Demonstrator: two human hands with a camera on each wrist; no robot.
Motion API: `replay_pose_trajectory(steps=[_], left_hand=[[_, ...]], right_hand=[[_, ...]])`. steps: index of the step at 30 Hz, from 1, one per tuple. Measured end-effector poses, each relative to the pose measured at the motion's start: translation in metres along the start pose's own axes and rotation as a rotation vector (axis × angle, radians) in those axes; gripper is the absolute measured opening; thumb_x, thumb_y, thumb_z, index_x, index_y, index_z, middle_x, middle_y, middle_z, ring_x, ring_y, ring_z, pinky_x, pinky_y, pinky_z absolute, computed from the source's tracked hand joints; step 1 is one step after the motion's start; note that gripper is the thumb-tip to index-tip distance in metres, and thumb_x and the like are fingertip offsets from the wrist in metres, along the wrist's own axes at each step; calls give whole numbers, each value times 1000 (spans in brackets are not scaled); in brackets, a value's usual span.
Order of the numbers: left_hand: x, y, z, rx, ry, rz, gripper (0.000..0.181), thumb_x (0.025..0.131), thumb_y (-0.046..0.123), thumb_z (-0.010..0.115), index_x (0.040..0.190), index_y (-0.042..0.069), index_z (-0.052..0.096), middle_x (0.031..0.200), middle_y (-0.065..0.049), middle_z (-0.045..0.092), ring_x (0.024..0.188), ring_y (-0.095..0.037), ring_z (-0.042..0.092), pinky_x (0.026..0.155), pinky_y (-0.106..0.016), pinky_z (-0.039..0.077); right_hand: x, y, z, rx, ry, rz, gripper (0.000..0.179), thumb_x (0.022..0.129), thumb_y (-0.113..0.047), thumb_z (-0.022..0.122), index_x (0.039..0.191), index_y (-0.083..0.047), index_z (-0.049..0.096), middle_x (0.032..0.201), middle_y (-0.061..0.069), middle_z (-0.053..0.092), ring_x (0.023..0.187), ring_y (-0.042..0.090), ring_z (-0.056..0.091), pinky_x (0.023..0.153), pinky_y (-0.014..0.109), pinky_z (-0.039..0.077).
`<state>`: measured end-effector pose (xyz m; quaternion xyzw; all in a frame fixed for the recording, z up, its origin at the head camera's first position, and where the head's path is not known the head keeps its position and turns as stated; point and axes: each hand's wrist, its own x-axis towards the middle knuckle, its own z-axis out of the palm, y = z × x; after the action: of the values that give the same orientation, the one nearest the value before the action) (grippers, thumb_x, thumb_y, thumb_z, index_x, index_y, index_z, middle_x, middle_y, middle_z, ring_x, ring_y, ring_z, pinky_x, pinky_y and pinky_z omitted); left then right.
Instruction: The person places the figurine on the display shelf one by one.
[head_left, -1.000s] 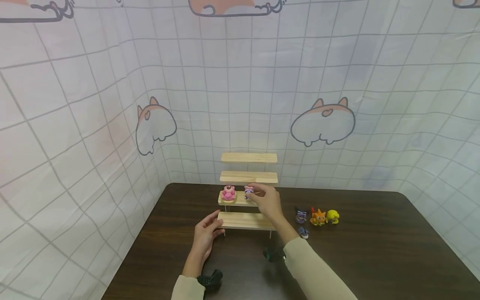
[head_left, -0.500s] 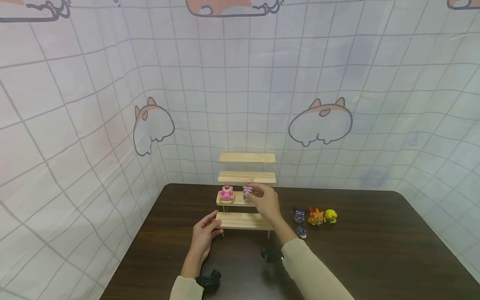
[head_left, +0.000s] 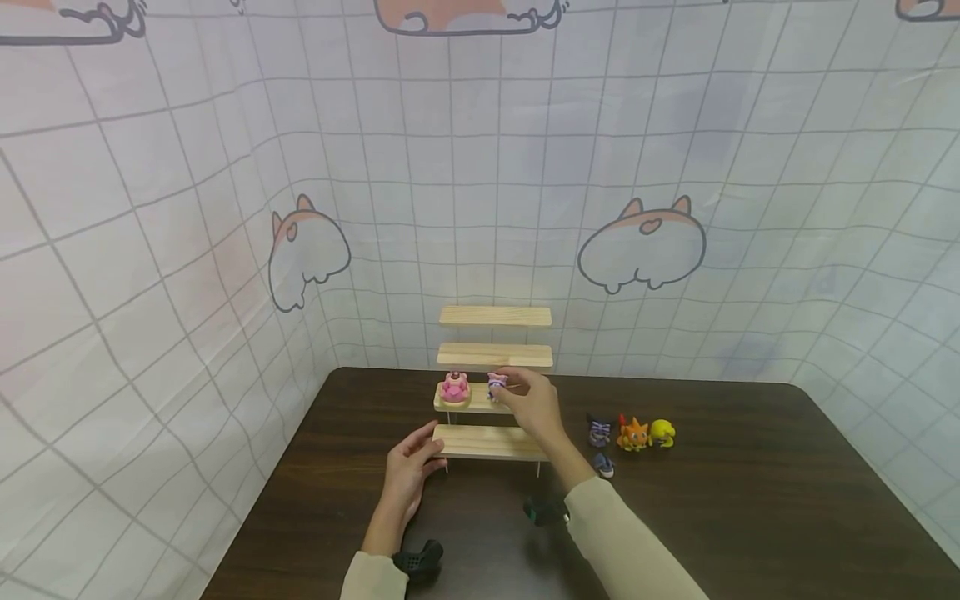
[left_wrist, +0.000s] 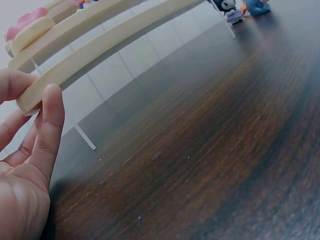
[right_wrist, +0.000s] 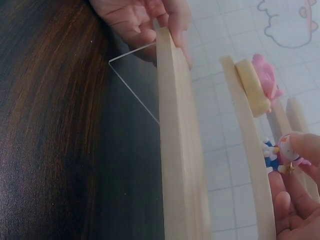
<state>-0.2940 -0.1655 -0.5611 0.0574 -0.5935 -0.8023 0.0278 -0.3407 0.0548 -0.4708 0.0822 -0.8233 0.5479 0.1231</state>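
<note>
A tiered wooden display stand [head_left: 491,442] has several pale boards on clear supports. My left hand [head_left: 408,473] pinches the left end of its lowest board, seen closely as a wooden edge [left_wrist: 100,52] in the left wrist view. On the second board from the bottom sits a pink figurine [head_left: 455,388] on a round cream base. To its right, my right hand [head_left: 534,407] pinches a small figurine [head_left: 496,386] with a pink top and a blue and white body. In the right wrist view this figurine [right_wrist: 285,147] stands at the board, held by thumb and fingers.
Right of the stand, on the dark wooden table [head_left: 720,500], are a purple and black figurine [head_left: 599,432], an orange one [head_left: 633,434], a yellow one [head_left: 662,432] and a blue one [head_left: 603,465]. A white gridded cloth [head_left: 480,167] hangs behind.
</note>
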Motion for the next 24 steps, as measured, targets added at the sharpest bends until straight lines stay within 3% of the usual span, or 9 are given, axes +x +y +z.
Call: replay_pose_trajectory(steps=[8, 15, 24], left_hand=[[0, 0, 0, 6, -1, -4, 50, 96, 4, 68, 144, -3, 55, 100, -2, 67, 81, -10, 68, 72, -23, 62], [-1, 1, 0, 6, -1, -2, 50, 96, 5, 68, 143, -4, 55, 101, -3, 67, 81, -10, 68, 72, -23, 62], [-2, 1, 0, 6, -2, 3, 50, 96, 6, 69, 143, -4, 55, 103, -3, 68, 83, -10, 68, 72, -23, 62]], right_hand=[[-4, 3, -8, 44, -18, 28, 34, 88, -28, 82, 121, -23, 75, 112, 4, 77, 101, 25, 73, 80, 36, 62], [-18, 8, -33, 91, -37, 21, 37, 93, -23, 77, 129, -16, 70, 117, 8, 73, 107, 29, 67, 93, 44, 58], [-45, 21, -78, 121, -37, -1, 32, 95, -23, 75, 122, -7, 71, 113, 11, 74, 101, 14, 68, 89, 24, 56]])
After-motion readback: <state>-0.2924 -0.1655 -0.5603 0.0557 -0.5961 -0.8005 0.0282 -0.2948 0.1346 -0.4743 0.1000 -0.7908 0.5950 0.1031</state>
